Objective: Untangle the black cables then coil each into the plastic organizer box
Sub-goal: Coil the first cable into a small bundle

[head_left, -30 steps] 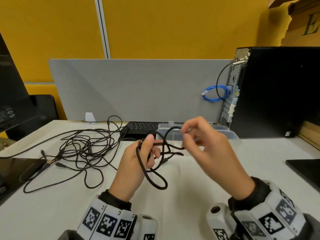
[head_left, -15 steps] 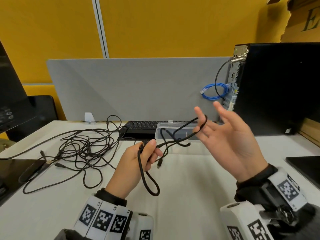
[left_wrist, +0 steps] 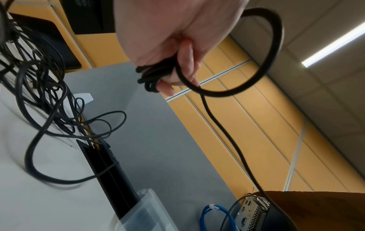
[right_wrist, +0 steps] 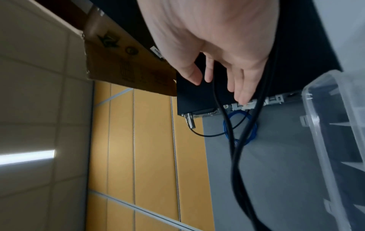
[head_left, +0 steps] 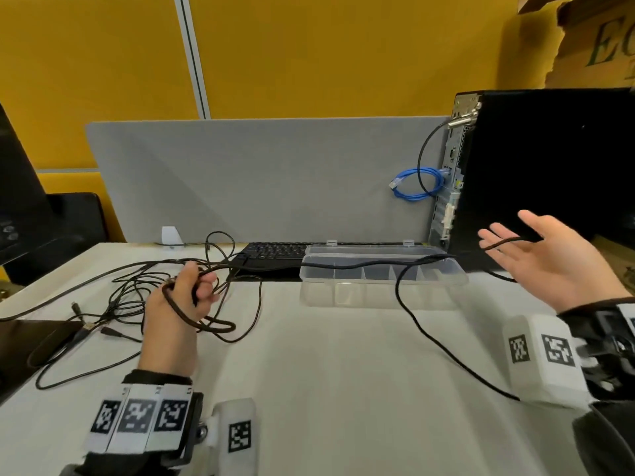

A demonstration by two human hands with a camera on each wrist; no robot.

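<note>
My left hand (head_left: 194, 286) grips several loops of one black cable (head_left: 364, 265); the same hand (left_wrist: 168, 78) shows them bunched under its curled fingers, one loop (left_wrist: 274, 46) arcing free. From there the cable stretches right over the clear plastic organizer box (head_left: 343, 297). It then lies across the straight, spread fingers of my right hand (head_left: 515, 249), raised beside the box. One strand hangs down to the table at the lower right. In the right wrist view the cable (right_wrist: 217, 93) passes between that hand's (right_wrist: 223, 81) fingers. A tangle of black cables (head_left: 113, 293) lies left of my left hand.
A black keyboard (head_left: 275, 252) sits behind the box against a grey divider (head_left: 257, 180). A black PC tower (head_left: 549, 159) with a blue cable (head_left: 415, 185) stands at the right, close behind my right hand. A dark pad (head_left: 24, 341) lies at the left edge.
My right hand has swung out to the right with fingers spread, drawing the cable out long over the box. My left hand has shifted left, still gripping the loops.
</note>
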